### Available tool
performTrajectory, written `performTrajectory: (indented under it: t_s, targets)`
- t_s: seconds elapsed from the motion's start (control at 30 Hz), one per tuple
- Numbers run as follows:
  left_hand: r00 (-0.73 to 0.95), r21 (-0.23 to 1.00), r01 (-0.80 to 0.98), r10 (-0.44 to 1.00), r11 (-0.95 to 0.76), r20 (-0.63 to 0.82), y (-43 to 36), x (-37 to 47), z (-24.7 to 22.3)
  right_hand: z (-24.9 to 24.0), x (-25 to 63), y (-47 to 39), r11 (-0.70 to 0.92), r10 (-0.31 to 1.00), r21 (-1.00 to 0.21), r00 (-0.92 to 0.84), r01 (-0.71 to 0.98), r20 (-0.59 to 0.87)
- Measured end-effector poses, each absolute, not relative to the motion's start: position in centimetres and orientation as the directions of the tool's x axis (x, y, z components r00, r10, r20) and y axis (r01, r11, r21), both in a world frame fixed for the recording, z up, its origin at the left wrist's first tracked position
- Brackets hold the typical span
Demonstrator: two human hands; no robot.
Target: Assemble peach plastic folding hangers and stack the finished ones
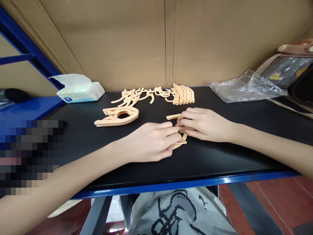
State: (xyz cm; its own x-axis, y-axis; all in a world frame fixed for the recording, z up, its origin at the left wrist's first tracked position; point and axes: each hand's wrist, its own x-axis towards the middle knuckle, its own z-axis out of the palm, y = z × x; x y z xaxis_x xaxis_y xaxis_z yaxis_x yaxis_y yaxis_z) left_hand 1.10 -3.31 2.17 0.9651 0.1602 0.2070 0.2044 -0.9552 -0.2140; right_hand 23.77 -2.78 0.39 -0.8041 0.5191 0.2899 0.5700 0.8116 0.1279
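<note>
OK, starting closest to us: pale cloth w/ black line art point(171, 212) sits below the table's blue edge point(156, 187). Just past that edge is bare black tabletop point(146, 173), then our two hands, nearly meeting over a cream plastic part point(180, 142).

L hand point(151, 142) is curled in, fingers closed on the part, its curved tip poking out by the fingertips. R hand point(207, 125) comes in from the other side, fingers bent down and gripping the same part. Thumbs are out of view, so we can't tell how tight either hold is. A short cream strip point(173, 116) sticks out beyond the R fingertips; can't tell if it's joined on or separate.

Step in hand, by our read: two-handed handling of that one part, low at the tabletop. Next move calls for a steady L hold, light R finger pressure, and a check on how the strip sits, b/c our fingers hide most of the contact.

A bit farther, to the L, folded cream pcs point(117, 117) lie stacked, well apart from our hands. Behind them are loose cream hooks and arms point(132, 96), tangled, w/ a neat row of curved pcs point(183, 94) to the R. Far L is a tissue pack point(80, 93); far R, a crinkled clear plastic bag point(244, 89). Cardboard point(122, 42) backs it all.
</note>
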Motion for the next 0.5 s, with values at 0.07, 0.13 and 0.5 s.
performTrajectory:
  t_s: [0.07,0.13,0.5]
  targets:
    - [0.965,-0.216,0.21,0.167,-0.953,0.204,-3.34,1.11,2.15,0.38,23.78,-2.77,0.813,0.518,0.126,-0.805,0.569,0.291]
    - [0.966,-0.216,0.212,0.17,-0.953,0.197,-3.35,1.11,2.14,0.39,23.78,-2.76,0.813,0.519,0.125,-0.805,0.568,0.288]
    - [0.962,-0.245,0.205,0.148,-0.948,0.231,-3.36,1.05,2.1,0.52,23.72,-2.86,0.812,0.524,0.118,-0.804,0.571,0.28]
